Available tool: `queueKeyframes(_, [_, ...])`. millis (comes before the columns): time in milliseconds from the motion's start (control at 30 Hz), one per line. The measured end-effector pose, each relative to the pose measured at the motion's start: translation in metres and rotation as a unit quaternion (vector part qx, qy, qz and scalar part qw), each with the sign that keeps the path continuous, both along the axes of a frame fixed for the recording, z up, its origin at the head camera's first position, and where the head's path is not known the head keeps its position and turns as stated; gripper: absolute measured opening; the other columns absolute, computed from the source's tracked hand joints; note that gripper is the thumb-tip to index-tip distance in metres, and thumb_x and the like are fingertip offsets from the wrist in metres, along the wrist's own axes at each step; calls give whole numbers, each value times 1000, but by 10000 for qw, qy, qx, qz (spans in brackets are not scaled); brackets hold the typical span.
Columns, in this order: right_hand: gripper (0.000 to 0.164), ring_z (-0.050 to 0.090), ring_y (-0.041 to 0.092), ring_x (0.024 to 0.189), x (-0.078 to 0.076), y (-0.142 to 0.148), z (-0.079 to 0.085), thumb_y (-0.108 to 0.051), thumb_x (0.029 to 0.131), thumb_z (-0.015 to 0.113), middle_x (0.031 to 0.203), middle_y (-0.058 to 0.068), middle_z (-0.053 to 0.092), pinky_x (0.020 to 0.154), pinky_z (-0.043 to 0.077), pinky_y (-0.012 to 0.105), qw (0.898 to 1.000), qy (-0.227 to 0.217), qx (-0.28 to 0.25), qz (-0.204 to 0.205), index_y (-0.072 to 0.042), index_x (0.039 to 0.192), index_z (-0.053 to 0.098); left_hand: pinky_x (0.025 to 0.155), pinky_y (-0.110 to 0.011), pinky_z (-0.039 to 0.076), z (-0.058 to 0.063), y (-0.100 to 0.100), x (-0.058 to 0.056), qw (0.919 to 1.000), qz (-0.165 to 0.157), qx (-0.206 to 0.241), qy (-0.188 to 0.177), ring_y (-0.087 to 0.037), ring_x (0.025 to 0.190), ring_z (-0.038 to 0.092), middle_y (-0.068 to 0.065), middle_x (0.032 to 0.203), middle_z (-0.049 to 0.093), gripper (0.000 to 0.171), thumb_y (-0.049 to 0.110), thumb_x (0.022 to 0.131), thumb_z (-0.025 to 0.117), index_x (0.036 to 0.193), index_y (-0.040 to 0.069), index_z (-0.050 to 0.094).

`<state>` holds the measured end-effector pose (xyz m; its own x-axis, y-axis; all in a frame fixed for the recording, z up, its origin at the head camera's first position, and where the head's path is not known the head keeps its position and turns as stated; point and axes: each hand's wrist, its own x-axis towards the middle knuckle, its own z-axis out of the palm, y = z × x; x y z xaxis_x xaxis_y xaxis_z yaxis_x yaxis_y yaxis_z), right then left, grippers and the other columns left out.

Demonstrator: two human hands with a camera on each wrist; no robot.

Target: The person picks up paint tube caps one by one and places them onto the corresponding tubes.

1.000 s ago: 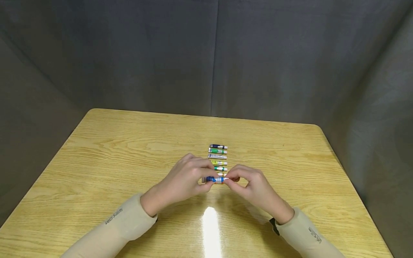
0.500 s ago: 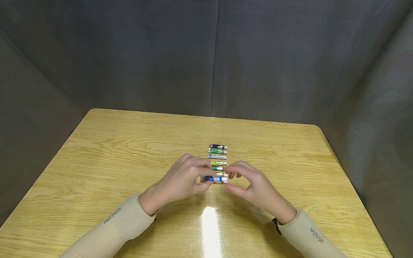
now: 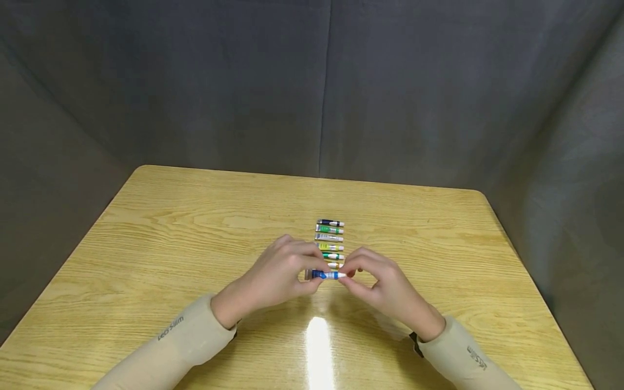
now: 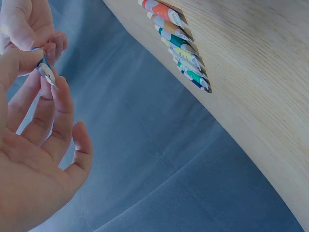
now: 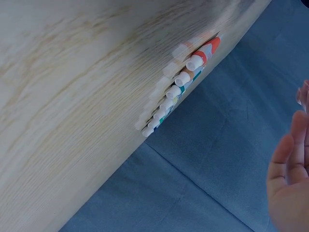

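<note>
A blue paint tube [image 3: 333, 275] is held level over the near end of a row of paint tubes. My left hand [image 3: 283, 266] pinches its body between thumb and fingers. At the other end, my right hand [image 3: 382, 276] pinches the white cap with thumb and forefinger. In the left wrist view the tube's flat silvery tail [image 4: 48, 75] sticks out of the left fingers, while the remaining fingers spread loosely. The right wrist view shows only part of the right hand [image 5: 292, 179] at its edge; the tube is out of sight there.
Several paint tubes lie side by side on the wooden table [image 3: 195, 233], white caps to the right. A red tube [image 4: 161, 9] is nearest, then an ochre tube [image 4: 168, 24]; a dark blue tube [image 3: 330, 222] is farthest. Dark curtains [image 3: 244, 86] surround the table.
The right fingers came off the cap, spread apart half a second ago, and now pinch it again. The left hand keeps its hold, with the tube shifted only slightly.
</note>
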<state>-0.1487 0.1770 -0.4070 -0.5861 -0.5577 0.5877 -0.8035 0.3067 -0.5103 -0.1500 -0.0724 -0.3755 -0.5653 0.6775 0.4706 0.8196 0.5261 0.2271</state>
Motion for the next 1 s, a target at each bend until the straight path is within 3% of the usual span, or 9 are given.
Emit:
queueKeyframes(167, [16,64,10,89,1,0,-1,-3,89,78,98,-3,70,80,56,23,9998,-111,121,-66,-12,100,72,79,-26,45,-1,0,1,9999,16,-74,115,-4,82,67,10,97,76,17,19,83,84,100,19,83])
queueKeyframes(367, [29,64,13,91,0,0,-1,-6,84,83,108,1,71,84,52,15,9997,226,120,-5,-9,110,71,79,-26,46,-1,-2,0,10000,51,-52,-17,-4,83,68,10,97,77,16,18,83,83,99,20,83])
queueKeyframes(633, [20,64,10,86,0,-1,1,1,85,78,97,-2,70,80,54,19,9987,499,39,10,-10,99,70,79,-26,45,-1,-4,0,9998,72,-30,-204,-3,82,67,11,98,77,16,18,84,83,99,20,83])
queueKeyframes(833, [2,63,9,81,0,-1,-2,-9,95,73,90,-3,71,76,54,17,9981,606,-114,61,-11,96,72,82,-27,47,1,-3,2,10000,48,-35,-78,-4,83,67,11,97,76,15,18,84,83,99,19,83])
queueKeyframes(1000, [12,63,8,79,-1,-1,-3,-19,101,68,88,-3,70,74,53,18,9981,585,-181,61,-11,94,72,84,-28,47,2,-2,4,9999,43,-19,90,-5,85,69,10,97,76,14,19,83,84,97,19,83])
